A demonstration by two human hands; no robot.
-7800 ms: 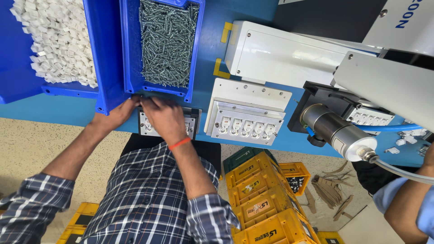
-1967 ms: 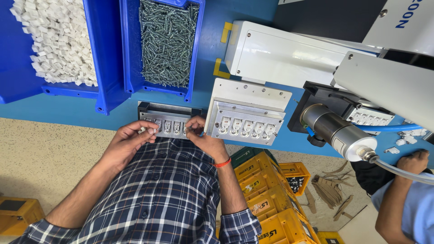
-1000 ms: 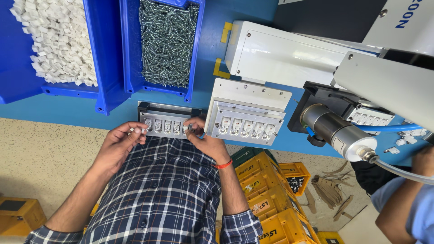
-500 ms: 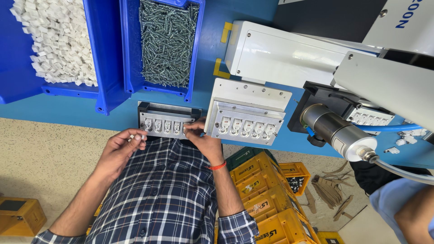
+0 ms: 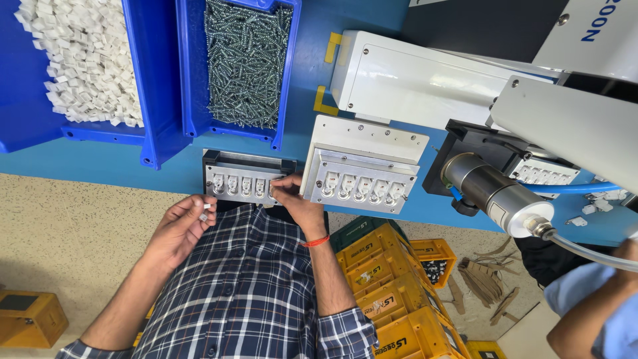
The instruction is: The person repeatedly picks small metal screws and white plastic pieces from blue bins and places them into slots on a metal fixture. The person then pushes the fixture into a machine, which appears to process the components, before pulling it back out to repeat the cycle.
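Observation:
A small grey fixture point(image 5: 240, 181) with a row of white slots lies on the blue table near its edge. My right hand point(image 5: 296, 199) pinches something tiny at the fixture's right end; what it holds is too small to tell. My left hand point(image 5: 178, 229) is cupped below the fixture's left end, holding small white and metal parts at its fingertips. A larger white fixture point(image 5: 362, 169) with several filled slots sits to the right.
Blue bin of white plastic pieces point(image 5: 73, 63) and blue bin of screws point(image 5: 246, 60) at the back. White machine point(image 5: 465, 86) with a metal cylinder point(image 5: 495, 196) on the right. Yellow crates point(image 5: 382, 286) on the floor. Another person's arm point(image 5: 591, 312) at lower right.
My left hand has drawn back from the fixture toward my body with small parts. My right hand stays at the fixture's right end. The other person's arm has shifted at the right edge.

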